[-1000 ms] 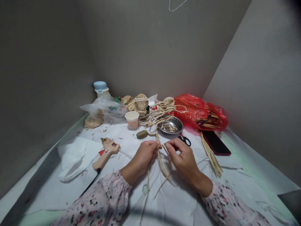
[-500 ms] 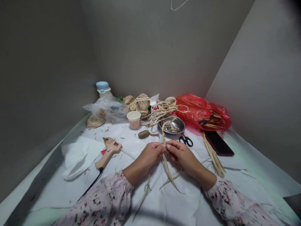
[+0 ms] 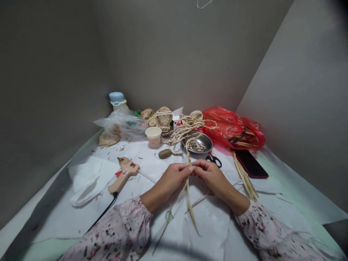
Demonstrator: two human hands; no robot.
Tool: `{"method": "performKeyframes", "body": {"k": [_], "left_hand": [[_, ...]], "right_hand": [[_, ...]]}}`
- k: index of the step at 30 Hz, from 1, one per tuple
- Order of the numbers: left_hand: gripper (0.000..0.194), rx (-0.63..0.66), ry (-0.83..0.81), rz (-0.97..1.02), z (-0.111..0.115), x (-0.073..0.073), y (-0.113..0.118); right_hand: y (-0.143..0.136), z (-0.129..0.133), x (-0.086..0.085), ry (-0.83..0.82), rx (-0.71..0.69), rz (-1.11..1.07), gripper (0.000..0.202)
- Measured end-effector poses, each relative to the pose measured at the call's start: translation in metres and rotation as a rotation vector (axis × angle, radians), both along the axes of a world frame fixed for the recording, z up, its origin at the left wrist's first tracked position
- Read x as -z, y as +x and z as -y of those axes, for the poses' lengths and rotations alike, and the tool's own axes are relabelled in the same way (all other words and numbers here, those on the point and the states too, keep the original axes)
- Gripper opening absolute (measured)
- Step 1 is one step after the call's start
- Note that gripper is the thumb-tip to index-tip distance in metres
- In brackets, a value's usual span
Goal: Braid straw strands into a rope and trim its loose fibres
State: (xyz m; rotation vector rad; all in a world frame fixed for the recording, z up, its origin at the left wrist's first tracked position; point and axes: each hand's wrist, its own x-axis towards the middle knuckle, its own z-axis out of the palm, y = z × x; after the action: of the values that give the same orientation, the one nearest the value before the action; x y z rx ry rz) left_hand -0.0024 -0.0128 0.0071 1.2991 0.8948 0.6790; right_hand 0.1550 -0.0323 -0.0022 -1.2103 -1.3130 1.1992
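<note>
As grey walls flank the white-sheeted table | left grip, right grip: pinching straw braid

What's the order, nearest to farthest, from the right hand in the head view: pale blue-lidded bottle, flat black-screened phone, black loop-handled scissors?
1. Black loop-handled scissors, just beyond the right hand
2. Flat black-screened phone, to the right
3. Pale blue-lidded bottle, back left

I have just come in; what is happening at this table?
A person's left hand and right hand meet, pinching a straw-coloured braided fibre cord; loose pale strands trail from it toward the person. Beyond the hands sits a shallow round metal bowl with pale scraps. A beige glue gun lies to the left.
</note>
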Motion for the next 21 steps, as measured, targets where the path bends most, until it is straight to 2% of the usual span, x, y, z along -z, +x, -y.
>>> {"method": "performKeyframes", "body": {"k": [2,6,9,11,15,17,19,21], "left_hand": [[0.036,-0.013,0.017,-0.026,0.000,-0.002,0.000],[0.026,-0.039,-0.059,0.047,-0.002,-0.003,0.000],[0.019,-0.084,-0.101,0.108,-0.007,-0.001,-0.002],[0.019,-0.107,-0.108,0.128,-0.010,0.001,-0.005],[0.019,-0.120,-0.135,0.144,-0.016,0.004,-0.007],[0.020,-0.116,-0.143,0.130,-0.017,0.005,-0.007],[0.021,-0.112,-0.143,0.119,-0.017,0.006,-0.006],[0.022,-0.116,-0.141,0.107,-0.017,0.006,-0.005]], "right_hand": [[0.000,0.000,0.001,-0.050,0.008,-0.020,0.013],[0.000,0.001,0.003,-0.143,-0.023,-0.074,0.023],[0.000,0.001,0.004,-0.151,-0.081,-0.057,0.029],[0.001,0.000,0.003,-0.108,-0.064,0.038,0.031],[0.015,-0.005,-0.011,0.208,0.151,0.466,0.030],[0.031,-0.007,-0.025,0.292,0.170,0.727,0.026],[0.051,-0.009,-0.040,0.207,0.154,1.026,0.024],[0.073,-0.008,-0.052,-0.042,0.211,1.354,0.027]]}}
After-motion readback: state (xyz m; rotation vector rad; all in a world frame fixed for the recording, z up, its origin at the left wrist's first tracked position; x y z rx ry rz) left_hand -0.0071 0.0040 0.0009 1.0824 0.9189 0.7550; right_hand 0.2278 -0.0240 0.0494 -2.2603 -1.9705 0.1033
